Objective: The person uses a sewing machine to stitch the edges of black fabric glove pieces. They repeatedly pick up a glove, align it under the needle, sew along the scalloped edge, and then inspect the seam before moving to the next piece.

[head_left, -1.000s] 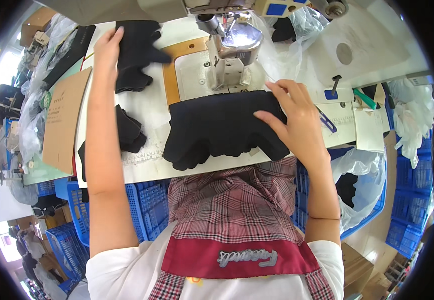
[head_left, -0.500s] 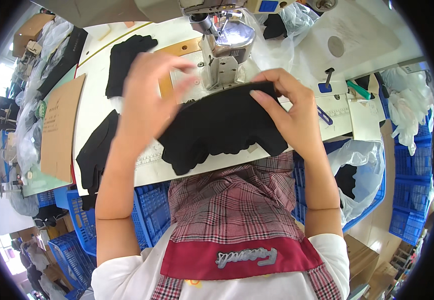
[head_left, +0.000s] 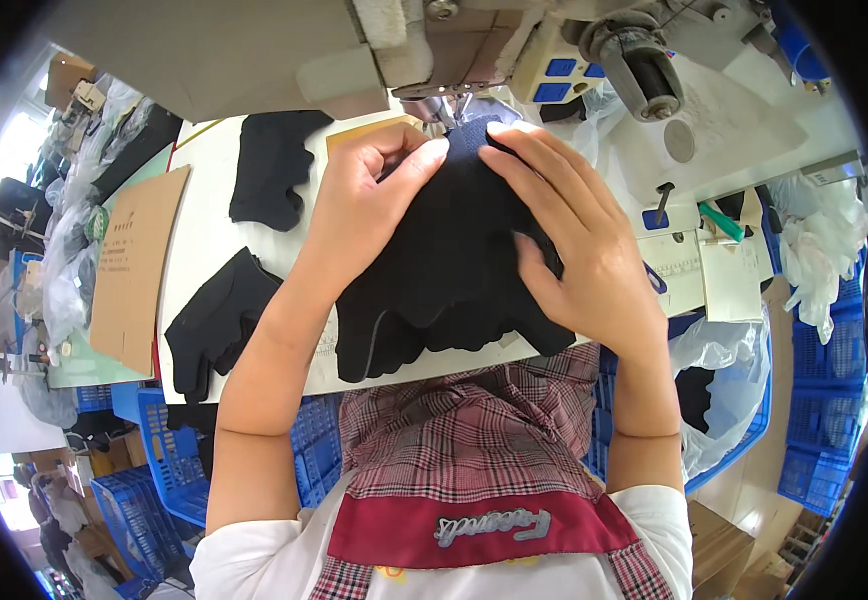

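Note:
A black cut fabric piece point(head_left: 444, 260) with a wavy near edge lies across the table in front of the sewing machine point(head_left: 474, 40). Its far end, a dark blue-grey patch point(head_left: 469, 138), reaches up to the machine's needle area, which is partly hidden by the machine head. My left hand point(head_left: 369, 195) is closed, thumb and forefinger pinching the fabric's left edge close to the needle. On the right side, my right hand point(head_left: 574, 220) rests on the fabric with its fingers stretched toward the needle and the thumb spread apart.
More black fabric pieces lie to the left, one far point(head_left: 269, 165) and one near point(head_left: 219, 320). Beyond them stands a cardboard sheet point(head_left: 134, 270). Blue crates point(head_left: 169, 450) flank me below the table. A green-handled tool point(head_left: 721, 222) lies at the right.
Both hands have moved in toward the needle, with the fabric's far end raised there. My left hand, blurred and off the fabric before, now pinches it. My right hand has flattened onto it.

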`<action>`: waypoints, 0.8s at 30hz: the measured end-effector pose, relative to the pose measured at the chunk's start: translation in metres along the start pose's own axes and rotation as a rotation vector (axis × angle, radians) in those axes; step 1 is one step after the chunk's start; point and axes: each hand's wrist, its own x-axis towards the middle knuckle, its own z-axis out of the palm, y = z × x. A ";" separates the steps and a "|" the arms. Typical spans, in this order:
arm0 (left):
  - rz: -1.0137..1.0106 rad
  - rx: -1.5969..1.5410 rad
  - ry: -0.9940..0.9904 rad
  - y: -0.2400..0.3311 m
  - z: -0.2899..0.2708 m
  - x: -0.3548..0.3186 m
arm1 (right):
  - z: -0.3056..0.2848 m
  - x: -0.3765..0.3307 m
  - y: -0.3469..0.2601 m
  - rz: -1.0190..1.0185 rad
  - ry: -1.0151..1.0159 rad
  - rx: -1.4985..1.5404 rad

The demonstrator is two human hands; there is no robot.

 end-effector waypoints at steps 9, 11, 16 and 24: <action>-0.015 -0.007 0.029 0.001 -0.002 0.008 | 0.023 0.013 0.007 -0.130 0.213 -0.229; -0.031 -0.027 0.035 0.002 -0.001 0.007 | 0.025 0.013 0.009 -0.138 0.228 -0.230; -0.005 0.010 0.033 0.001 -0.001 0.008 | 0.030 0.009 0.011 -0.103 0.243 -0.224; -0.042 0.005 -0.018 0.001 -0.008 0.012 | 0.033 0.014 0.004 -0.149 0.282 -0.332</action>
